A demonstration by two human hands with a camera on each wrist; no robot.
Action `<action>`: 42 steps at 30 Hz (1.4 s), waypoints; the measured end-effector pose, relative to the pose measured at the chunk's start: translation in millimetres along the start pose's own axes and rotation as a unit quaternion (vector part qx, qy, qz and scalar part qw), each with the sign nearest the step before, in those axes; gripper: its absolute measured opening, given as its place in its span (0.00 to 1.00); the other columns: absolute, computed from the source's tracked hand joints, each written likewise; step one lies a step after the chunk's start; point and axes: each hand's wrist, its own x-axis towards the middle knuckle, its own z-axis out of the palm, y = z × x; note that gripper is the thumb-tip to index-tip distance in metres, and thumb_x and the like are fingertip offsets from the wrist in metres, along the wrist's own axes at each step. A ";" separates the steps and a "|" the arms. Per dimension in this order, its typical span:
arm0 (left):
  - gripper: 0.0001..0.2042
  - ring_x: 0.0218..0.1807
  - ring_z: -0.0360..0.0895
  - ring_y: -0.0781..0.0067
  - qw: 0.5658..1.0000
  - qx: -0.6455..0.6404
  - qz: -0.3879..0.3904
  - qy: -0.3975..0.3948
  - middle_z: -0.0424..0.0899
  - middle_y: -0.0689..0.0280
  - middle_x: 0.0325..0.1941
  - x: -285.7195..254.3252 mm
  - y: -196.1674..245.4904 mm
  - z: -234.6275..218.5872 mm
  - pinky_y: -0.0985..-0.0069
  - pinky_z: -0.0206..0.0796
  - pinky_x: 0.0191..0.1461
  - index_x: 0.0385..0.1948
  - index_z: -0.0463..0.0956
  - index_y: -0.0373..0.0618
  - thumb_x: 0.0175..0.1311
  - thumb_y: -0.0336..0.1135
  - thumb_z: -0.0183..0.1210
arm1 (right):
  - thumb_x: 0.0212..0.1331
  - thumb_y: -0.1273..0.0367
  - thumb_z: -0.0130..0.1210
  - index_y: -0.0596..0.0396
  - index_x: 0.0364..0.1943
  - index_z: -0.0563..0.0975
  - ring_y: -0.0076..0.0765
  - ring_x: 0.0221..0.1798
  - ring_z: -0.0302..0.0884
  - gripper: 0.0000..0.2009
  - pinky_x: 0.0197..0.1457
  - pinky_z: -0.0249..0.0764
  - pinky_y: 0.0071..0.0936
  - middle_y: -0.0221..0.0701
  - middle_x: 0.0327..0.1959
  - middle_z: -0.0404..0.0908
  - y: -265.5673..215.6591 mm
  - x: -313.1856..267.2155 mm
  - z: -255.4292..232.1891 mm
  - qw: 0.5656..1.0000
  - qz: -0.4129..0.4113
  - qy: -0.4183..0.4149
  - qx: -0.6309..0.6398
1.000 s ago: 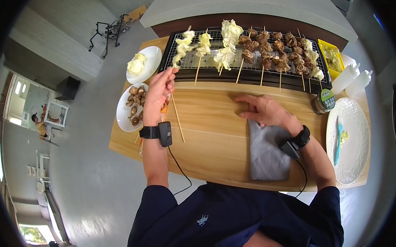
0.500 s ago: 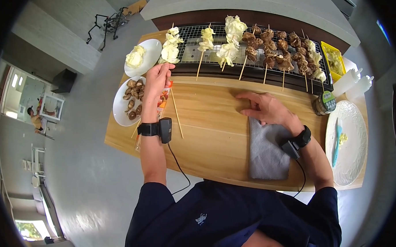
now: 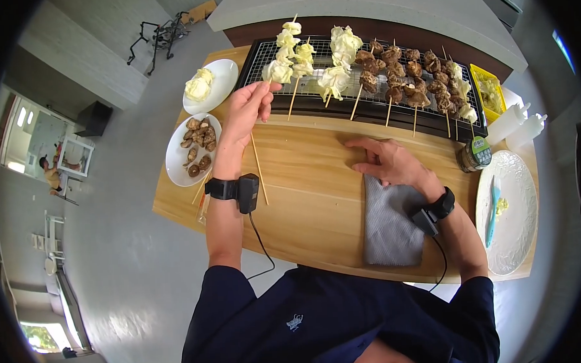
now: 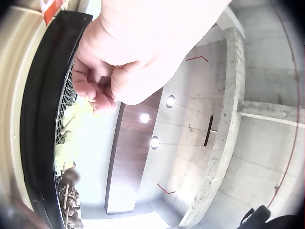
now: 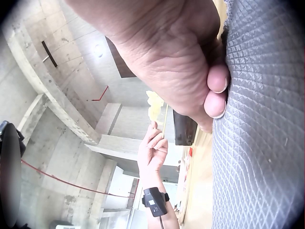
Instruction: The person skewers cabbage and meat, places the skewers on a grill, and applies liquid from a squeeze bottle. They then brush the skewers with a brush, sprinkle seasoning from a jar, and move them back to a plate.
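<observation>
At the grill (image 3: 372,113), the left hand (image 3: 247,113) pinches a skewer (image 3: 287,40) below its leaves, likely to spare them; the right hand (image 3: 395,162) rests loosely open.

I see a smooth wooden table (image 3: 316,174), a matt grey textured cloth (image 3: 393,225) on it, glossy white plates at left and metal grill mesh (image 3: 324,50) far.

held skewer (image 3: 295,18) partly hidden, distant person (image 3: 53,174) indistinct

Left hand (image 3: 247,115) raised, fingers curled; right lowered.
</observation>
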 end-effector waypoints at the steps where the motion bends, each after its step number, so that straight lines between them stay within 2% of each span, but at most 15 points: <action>1: 0.16 0.23 0.63 0.89 1.000 0.000 0.000 -0.001 0.67 0.79 0.25 0.0 -0.4 1.2 0.87 0.54 0.27 0.51 0.78 0.34 0.78 0.41 0.53 | 0.67 0.64 0.61 0.52 0.65 0.71 0.26 0.15 0.79 0.24 0.23 0.74 0.25 0.29 0.17 0.79 0.9 0.1 0.3 1.000 -0.002 0.001 0.002; 6: 0.17 0.23 0.60 0.90 0.984 -0.162 -0.075 -0.013 0.64 0.80 0.25 1.8 -16.6 -11.6 0.87 0.53 0.26 0.54 0.72 0.32 0.78 0.40 0.53 | 0.67 0.63 0.61 0.52 0.65 0.71 0.26 0.16 0.80 0.24 0.23 0.74 0.25 0.29 0.17 0.79 2.3 0.1 0.3 1.000 -0.012 0.002 -0.006; 7: 0.17 0.23 0.60 0.90 0.984 -0.162 -0.075 -0.014 0.64 0.80 0.25 2.5 -21.5 -16.4 0.87 0.53 0.26 0.54 0.72 0.32 0.78 0.40 0.53 | 0.67 0.63 0.61 0.52 0.65 0.72 0.27 0.16 0.80 0.24 0.24 0.74 0.25 0.29 0.17 0.80 2.9 0.6 0.1 1.000 -0.020 0.002 -0.014; 9: 0.16 0.22 0.59 0.90 0.973 -0.209 -0.095 0.011 0.64 0.80 0.25 3.3 -31.4 -26.9 0.87 0.54 0.26 0.54 0.72 0.33 0.78 0.39 0.54 | 0.67 0.63 0.61 0.51 0.65 0.72 0.27 0.16 0.80 0.24 0.24 0.74 0.25 0.29 0.17 0.80 2.2 0.1 -0.2 1.000 -0.014 0.002 -0.013; 18: 0.18 0.23 0.62 0.88 0.961 -0.259 -0.082 0.050 0.69 0.79 0.27 1.5 -44.4 -58.8 0.86 0.56 0.27 0.55 0.74 0.32 0.76 0.39 0.57 | 0.67 0.64 0.61 0.51 0.65 0.72 0.28 0.16 0.80 0.24 0.25 0.74 0.26 0.30 0.18 0.81 -0.8 0.3 -1.2 1.000 0.004 -0.003 -0.004; 22: 0.17 0.24 0.62 0.88 0.977 -0.170 -0.093 0.092 0.68 0.79 0.26 -2.5 -42.8 -58.1 0.86 0.56 0.26 0.54 0.75 0.32 0.76 0.40 0.56 | 0.66 0.64 0.61 0.52 0.64 0.72 0.28 0.16 0.80 0.23 0.26 0.75 0.26 0.30 0.18 0.81 -2.3 -0.9 -1.5 1.000 0.004 -0.004 0.003; 24: 0.17 0.24 0.62 0.88 0.990 -0.061 -0.087 0.093 0.66 0.79 0.25 -4.3 -37.4 -57.9 0.87 0.56 0.26 0.53 0.75 0.32 0.77 0.40 0.55 | 0.66 0.64 0.61 0.52 0.64 0.72 0.28 0.16 0.80 0.23 0.26 0.75 0.26 0.30 0.18 0.81 -0.8 -0.9 -0.7 1.000 0.001 -0.002 0.004; 30: 0.18 0.24 0.62 0.89 0.984 -0.166 -0.063 0.017 0.65 0.79 0.24 -0.7 -38.2 -49.7 0.87 0.57 0.27 0.54 0.75 0.31 0.78 0.41 0.54 | 0.66 0.63 0.61 0.51 0.64 0.72 0.29 0.16 0.80 0.24 0.27 0.75 0.27 0.30 0.18 0.81 -2.5 -0.7 -1.2 1.000 0.005 -0.001 0.001; 34: 0.18 0.24 0.63 0.88 0.983 -0.167 -0.067 0.024 0.65 0.79 0.24 -0.4 -39.2 -47.4 0.87 0.58 0.28 0.53 0.75 0.31 0.78 0.41 0.54 | 0.67 0.62 0.61 0.51 0.64 0.72 0.29 0.16 0.80 0.24 0.28 0.74 0.27 0.30 0.17 0.81 0.3 0.0 -0.9 1.000 -0.001 0.000 -0.011; 38: 0.16 0.24 0.63 0.87 0.986 -0.118 -0.068 0.091 0.66 0.78 0.24 -0.1 -38.2 -53.5 0.86 0.59 0.28 0.51 0.76 0.33 0.77 0.40 0.56 | 0.67 0.62 0.61 0.50 0.64 0.72 0.28 0.16 0.80 0.23 0.28 0.74 0.27 0.29 0.17 0.80 2.2 0.3 -0.2 1.000 0.001 0.003 -0.008; 40: 0.16 0.24 0.64 0.86 0.987 -0.081 -0.074 0.116 0.67 0.78 0.23 0.5 -41.8 -54.8 0.85 0.59 0.27 0.50 0.77 0.33 0.77 0.40 0.56 | 0.66 0.66 0.62 0.49 0.66 0.71 0.26 0.14 0.78 0.25 0.20 0.70 0.25 0.29 0.16 0.76 8.0 1.6 2.4 1.000 -0.026 0.008 0.006; 42: 0.14 0.22 0.67 0.86 0.988 -0.020 -0.062 0.141 0.69 0.78 0.22 1.7 -46.2 -55.9 0.86 0.60 0.27 0.44 0.82 0.39 0.76 0.42 0.56 | 0.66 0.66 0.62 0.49 0.66 0.71 0.26 0.13 0.78 0.25 0.20 0.70 0.25 0.29 0.16 0.76 8.7 1.9 2.3 1.000 -0.023 0.007 0.004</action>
